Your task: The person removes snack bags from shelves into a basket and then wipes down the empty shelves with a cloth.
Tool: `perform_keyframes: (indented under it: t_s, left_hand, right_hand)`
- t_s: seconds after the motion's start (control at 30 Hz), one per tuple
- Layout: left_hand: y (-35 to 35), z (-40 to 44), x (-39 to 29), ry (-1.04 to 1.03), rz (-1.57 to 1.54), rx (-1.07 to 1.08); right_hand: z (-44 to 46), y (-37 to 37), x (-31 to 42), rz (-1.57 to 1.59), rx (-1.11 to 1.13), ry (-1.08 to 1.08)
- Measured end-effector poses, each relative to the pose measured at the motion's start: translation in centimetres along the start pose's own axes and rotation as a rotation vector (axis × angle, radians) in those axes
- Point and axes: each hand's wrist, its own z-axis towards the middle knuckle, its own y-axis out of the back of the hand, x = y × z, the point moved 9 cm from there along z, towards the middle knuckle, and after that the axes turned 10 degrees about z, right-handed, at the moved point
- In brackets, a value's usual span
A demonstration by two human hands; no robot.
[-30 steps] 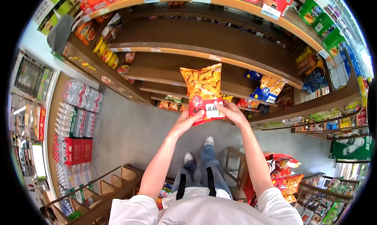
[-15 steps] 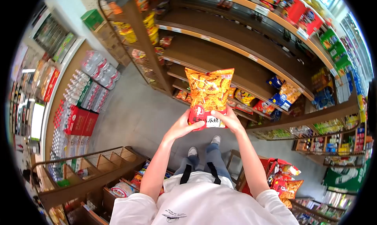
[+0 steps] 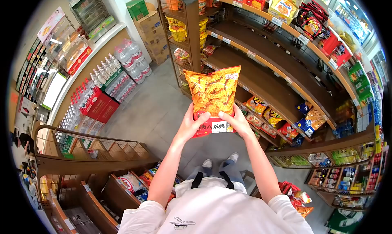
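An orange and red snack bag (image 3: 213,91) is held upright in front of my body, with a white label carrying black characters near its bottom. My left hand (image 3: 191,123) grips the lower left corner, thumb across the front. On the lower right, my right hand (image 3: 237,121) holds it the same way. Both sets of fingers are partly hidden behind the bag. Beyond it stands a brown shelf unit (image 3: 261,62), where a blue and orange snack bag (image 3: 313,118) and several yellow bags (image 3: 272,116) sit on lower shelves.
Bottled drinks (image 3: 131,56) and red cartons (image 3: 100,106) stand at the left by a counter. A second brown rack (image 3: 81,166) is at the lower left. Snack bags (image 3: 295,193) are piled at my right side. Cardboard boxes (image 3: 152,33) are stacked at the back.
The view has swung to the left, so the shelves now show further right and more of the left rack and counter appears. Both hands still hold the bag.
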Motion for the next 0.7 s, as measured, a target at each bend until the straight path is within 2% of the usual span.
perform_keyframes:
  t_s: [0.2, 0.7]
  left_hand:
    - [0.9, -1.2, -0.7, -0.065, 0.004, -0.045]
    - [-1.6, -2.2, -2.5, -0.115, -0.002, 0.050]
  right_hand:
    - [-0.6, -1.5, 0.4, 0.058, -0.011, 0.033]
    - [-3.6, -0.6, 1.9, 0.091, -0.042, 0.097]
